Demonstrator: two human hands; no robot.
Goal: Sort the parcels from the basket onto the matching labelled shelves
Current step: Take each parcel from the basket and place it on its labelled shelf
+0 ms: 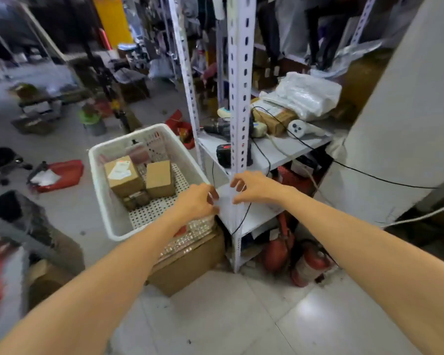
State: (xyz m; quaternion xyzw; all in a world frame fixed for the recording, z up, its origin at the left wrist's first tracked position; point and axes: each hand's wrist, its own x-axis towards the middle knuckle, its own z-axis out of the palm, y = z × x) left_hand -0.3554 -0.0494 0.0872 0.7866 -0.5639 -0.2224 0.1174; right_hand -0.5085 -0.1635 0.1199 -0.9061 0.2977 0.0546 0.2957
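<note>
Left hand (198, 201): reaches over the near corner of the basket, fingers curled, pinching the left edge of a white packet.
Right hand (256, 187): fingers bent and spread, thumb underneath, gripping the packet's right edge; the two hands are close, with only the packet between them.
White packet (224, 198): flat and pale, held at the corner of the lower shelf board; too blurred to read a label.
In the way: the white slotted post (239, 98) rises right behind the packet, and a black cable (244, 216) hangs down just under the right hand.
Basket (98, 160): white, perforated, just left of the rack, sitting on a large cardboard box (190, 262).
In the basket: a labelled box (123, 175) and a plain box (159, 179) side by side, with a smaller dark parcel (136, 198) in front of them.
Upper shelf (287, 147): a drill (215, 128), a brown parcel (274, 119) and a white plastic bag (303, 96).
Under the rack: red fire extinguishers (310, 262) lying on the floor.
Floor (241, 316): pale glossy tiles; a red bag (62, 175) lies left of the basket.
Room: crowded storeroom, the background blurred.
</note>
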